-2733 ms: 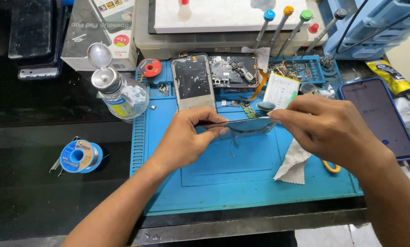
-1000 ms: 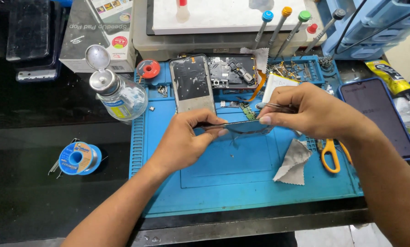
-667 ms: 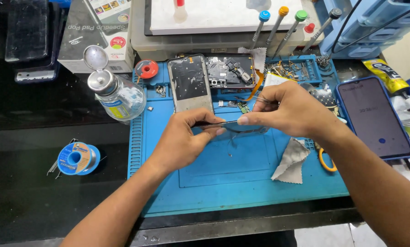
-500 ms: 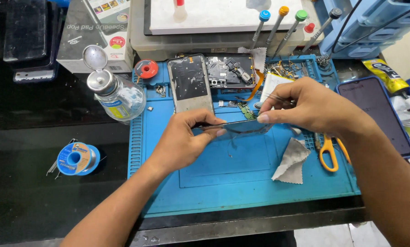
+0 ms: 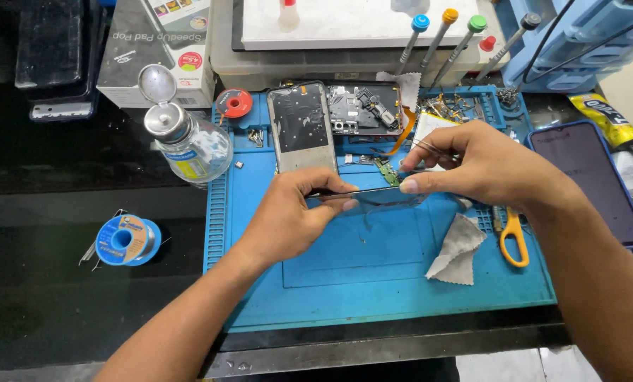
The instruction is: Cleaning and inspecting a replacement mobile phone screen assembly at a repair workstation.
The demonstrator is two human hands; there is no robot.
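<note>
My left hand (image 5: pixel 288 219) and my right hand (image 5: pixel 482 166) hold a thin dark glass panel (image 5: pixel 373 194) edge-on between them, just above the blue work mat (image 5: pixel 373 283). The left fingers pinch its left end. The right thumb presses its right end, and that hand also grips fine metal tweezers (image 5: pixel 429 146) pointing left. Behind the panel lie a phone frame (image 5: pixel 302 127) and an opened phone body with its circuit board (image 5: pixel 366 110).
A clear liquid dispenser bottle (image 5: pixel 189 145) stands at the mat's left edge, a solder spool (image 5: pixel 122 240) farther left. A grey cloth (image 5: pixel 458 249) and orange-handled scissors (image 5: pixel 513 237) lie on the right. A dark phone (image 5: pixel 588 180) rests far right. Screwdrivers (image 5: pixel 440 39) stand behind.
My right hand slid left along the panel, then back toward its right end. The left hand kept its pinch. The view shifted slightly.
</note>
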